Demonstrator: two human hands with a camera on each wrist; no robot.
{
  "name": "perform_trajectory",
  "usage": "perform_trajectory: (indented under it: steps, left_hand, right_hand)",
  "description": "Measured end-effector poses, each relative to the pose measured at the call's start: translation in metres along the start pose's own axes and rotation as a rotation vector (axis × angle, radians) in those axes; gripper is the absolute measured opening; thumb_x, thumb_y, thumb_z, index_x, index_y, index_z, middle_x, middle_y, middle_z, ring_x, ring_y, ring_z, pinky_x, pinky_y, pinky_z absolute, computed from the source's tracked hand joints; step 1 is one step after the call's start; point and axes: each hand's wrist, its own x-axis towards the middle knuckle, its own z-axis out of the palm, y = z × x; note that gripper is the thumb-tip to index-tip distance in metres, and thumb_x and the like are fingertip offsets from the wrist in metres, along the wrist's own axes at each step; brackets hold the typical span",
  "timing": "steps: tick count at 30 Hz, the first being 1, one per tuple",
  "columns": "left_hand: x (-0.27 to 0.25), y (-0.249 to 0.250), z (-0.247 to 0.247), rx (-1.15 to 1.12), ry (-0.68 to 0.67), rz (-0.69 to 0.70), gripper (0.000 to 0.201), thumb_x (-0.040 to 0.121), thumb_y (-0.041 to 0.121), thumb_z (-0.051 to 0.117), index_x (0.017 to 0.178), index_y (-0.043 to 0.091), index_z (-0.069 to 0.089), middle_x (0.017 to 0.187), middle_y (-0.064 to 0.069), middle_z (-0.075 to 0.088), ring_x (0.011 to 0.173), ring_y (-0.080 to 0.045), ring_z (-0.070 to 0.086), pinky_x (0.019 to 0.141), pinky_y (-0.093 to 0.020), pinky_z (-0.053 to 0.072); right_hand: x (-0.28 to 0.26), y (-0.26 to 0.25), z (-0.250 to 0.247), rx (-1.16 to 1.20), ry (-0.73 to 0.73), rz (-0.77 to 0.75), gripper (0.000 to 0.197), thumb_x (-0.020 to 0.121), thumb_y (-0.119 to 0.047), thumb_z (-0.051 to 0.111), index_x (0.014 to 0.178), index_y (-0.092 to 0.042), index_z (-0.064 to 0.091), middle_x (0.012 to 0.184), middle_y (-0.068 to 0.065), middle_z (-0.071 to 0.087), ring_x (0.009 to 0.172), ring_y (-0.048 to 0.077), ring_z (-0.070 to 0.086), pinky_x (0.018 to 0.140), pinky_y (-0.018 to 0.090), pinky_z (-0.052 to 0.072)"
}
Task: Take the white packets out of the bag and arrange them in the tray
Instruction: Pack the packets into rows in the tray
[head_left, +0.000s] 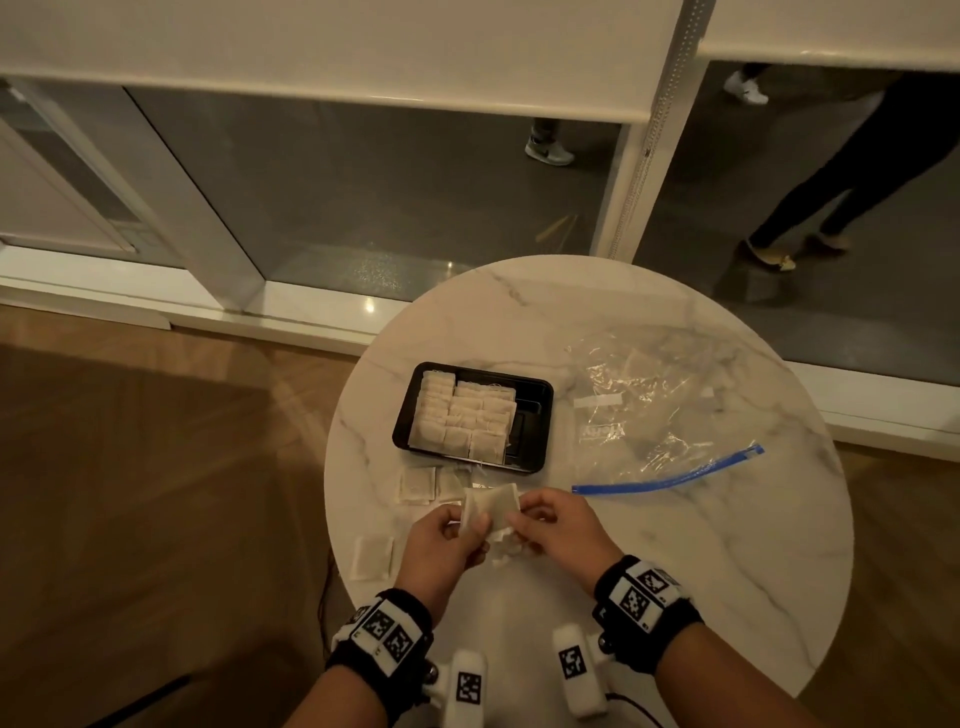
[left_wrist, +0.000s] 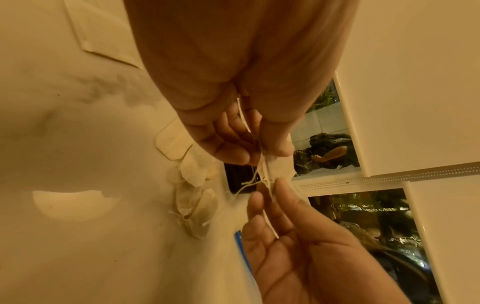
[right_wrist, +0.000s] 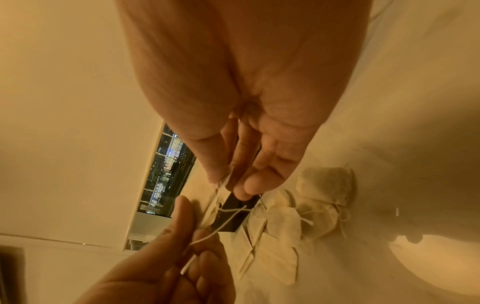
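Observation:
Both hands hold one white packet (head_left: 491, 501) over the near side of the table. My left hand (head_left: 475, 525) pinches its left edge and my right hand (head_left: 519, 514) pinches its right edge. In the left wrist view the packet (left_wrist: 272, 166) shows a loose string between the fingers of my left hand (left_wrist: 262, 158). The string (right_wrist: 228, 211) also hangs below my right hand (right_wrist: 228, 183). The black tray (head_left: 532, 421) beyond the hands holds several rows of white packets (head_left: 462, 415); its right strip is bare. The clear bag (head_left: 639, 400) with a blue zipper lies flat to the right.
Loose packets (head_left: 415, 483) lie between the tray and my hands, another packet (head_left: 371, 558) sits near the left edge of the round marble table (head_left: 675, 545). A person's legs (head_left: 831, 176) stand beyond the glass at the far right.

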Motion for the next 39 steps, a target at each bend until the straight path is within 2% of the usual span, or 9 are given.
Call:
perform_trajectory:
  steps: [4,7,10,13,16,20,27,32,39]
  left_hand:
    - [0.007,0.002,-0.006,0.001,0.042,0.040,0.018,0.093,0.018,0.067,0.095,0.001,0.066,0.070,-0.008,0.066,0.063,-0.014,0.060,0.066,-0.029,0.054]
    - [0.014,0.008,-0.019,0.075,0.080,0.066,0.020,0.095,0.020,0.066,0.097,0.000,0.066,0.077,-0.012,0.068,0.065,-0.014,0.060,0.064,-0.028,0.054]
    - [0.021,0.015,-0.033,0.223,0.119,0.117,0.018,0.096,0.027,0.064,0.094,0.009,0.069,0.082,-0.009,0.072,0.068,-0.014,0.062,0.061,-0.024,0.052]
    - [0.033,0.021,-0.046,0.377,0.132,0.183,0.014,0.094,0.032,0.066,0.088,0.020,0.069,0.081,0.001,0.072,0.077,-0.016,0.066,0.073,-0.031,0.055]
    - [0.043,0.029,-0.053,0.531,0.110,0.241,0.007,0.093,0.031,0.066,0.089,0.026,0.068,0.087,0.007,0.070,0.083,-0.011,0.064,0.071,-0.023,0.048]
    - [0.063,0.041,-0.059,0.732,0.061,0.387,0.005,0.092,0.029,0.066,0.094,0.024,0.066,0.096,0.010,0.061,0.089,-0.001,0.056,0.078,-0.024,0.046]
    - [0.098,0.052,-0.066,0.877,-0.037,0.416,0.010,0.094,0.028,0.063,0.089,0.020,0.060,0.092,0.010,0.054,0.080,-0.006,0.051,0.067,-0.017,0.036]
    - [0.111,0.055,-0.071,0.852,-0.099,0.351,0.015,0.096,0.029,0.061,0.102,0.017,0.065,0.098,0.004,0.060,0.087,-0.011,0.056,0.075,-0.025,0.043]
    - [0.116,0.058,-0.074,0.858,-0.125,0.343,0.016,0.096,0.029,0.061,0.105,0.016,0.065,0.099,0.006,0.057,0.083,-0.006,0.053,0.068,-0.017,0.037]
  right_hand:
    - [0.003,-0.007,-0.002,-0.036,0.057,-0.015,0.009,0.090,-0.010,0.070,0.098,-0.014,0.070,0.084,0.010,0.074,0.072,0.019,0.071,0.069,0.037,0.060]
    - [0.018,-0.018,-0.015,-0.156,0.195,-0.079,0.011,0.090,-0.016,0.069,0.092,-0.026,0.070,0.087,-0.002,0.073,0.080,0.014,0.068,0.075,0.031,0.058]
    - [0.038,-0.039,-0.034,-0.341,0.364,-0.150,0.009,0.091,-0.021,0.068,0.099,-0.021,0.072,0.091,-0.007,0.071,0.084,0.007,0.066,0.077,0.022,0.051]
    - [0.065,-0.062,-0.047,-0.542,0.430,-0.180,0.010,0.093,-0.024,0.065,0.098,-0.019,0.072,0.091,-0.005,0.070,0.084,0.012,0.065,0.077,0.027,0.051]
    - [0.096,-0.074,-0.053,-0.703,0.432,-0.149,0.010,0.092,-0.025,0.066,0.090,-0.021,0.074,0.096,-0.001,0.068,0.094,0.019,0.064,0.081,0.034,0.053]
    - [0.125,-0.079,-0.048,-0.911,0.397,-0.001,0.014,0.093,-0.029,0.063,0.093,-0.023,0.076,0.117,0.006,0.055,0.120,0.026,0.043,0.091,0.040,0.048]
    - [0.150,-0.086,-0.037,-1.164,0.383,0.058,0.023,0.094,-0.030,0.057,0.097,-0.019,0.076,0.118,0.005,0.053,0.120,0.028,0.038,0.087,0.043,0.053]
    - [0.158,-0.089,-0.032,-1.278,0.332,0.079,0.026,0.094,-0.038,0.055,0.102,-0.021,0.074,0.121,0.002,0.052,0.122,0.027,0.036,0.085,0.041,0.053]
    - [0.169,-0.093,-0.029,-1.359,0.260,0.126,0.021,0.089,-0.017,0.062,0.101,-0.030,0.073,0.116,0.000,0.054,0.119,0.026,0.039,0.080,0.037,0.052]
